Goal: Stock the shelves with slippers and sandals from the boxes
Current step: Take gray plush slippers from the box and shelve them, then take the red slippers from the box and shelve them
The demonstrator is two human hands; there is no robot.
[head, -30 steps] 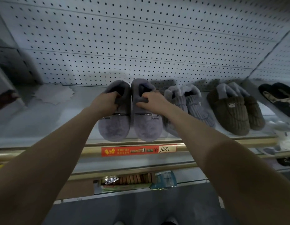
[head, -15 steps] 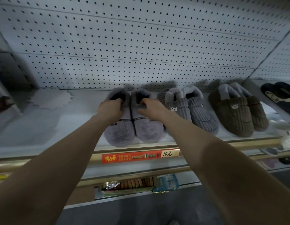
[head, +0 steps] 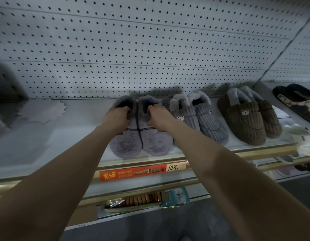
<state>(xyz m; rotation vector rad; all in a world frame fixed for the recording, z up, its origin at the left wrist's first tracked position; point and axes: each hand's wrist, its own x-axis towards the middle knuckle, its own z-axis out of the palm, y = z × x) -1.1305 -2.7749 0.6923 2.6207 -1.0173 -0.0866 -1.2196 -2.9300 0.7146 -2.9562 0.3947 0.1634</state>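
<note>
A pair of fluffy grey slippers stands side by side on the white shelf point(head: 46, 146), toes toward me. My left hand point(head: 116, 117) grips the opening of the left grey slipper point(head: 123, 145). My right hand point(head: 159, 117) grips the opening of the right grey slipper point(head: 156, 145), fingers curled inside. Both slippers rest on the shelf surface, touching each other.
Right of them sit grey corduroy bear slippers point(head: 202, 119), brown corduroy bear slippers point(head: 246, 119) and dark patterned slippers point(head: 300, 103). A pegboard wall point(head: 150, 49) backs the shelf. A red price strip point(head: 143, 171) marks the front rail. Packaged goods point(head: 142, 199) lie below.
Both hands have pushed the grey pair back from the shelf's front edge toward the pegboard and set it level. The grip stays the same.
</note>
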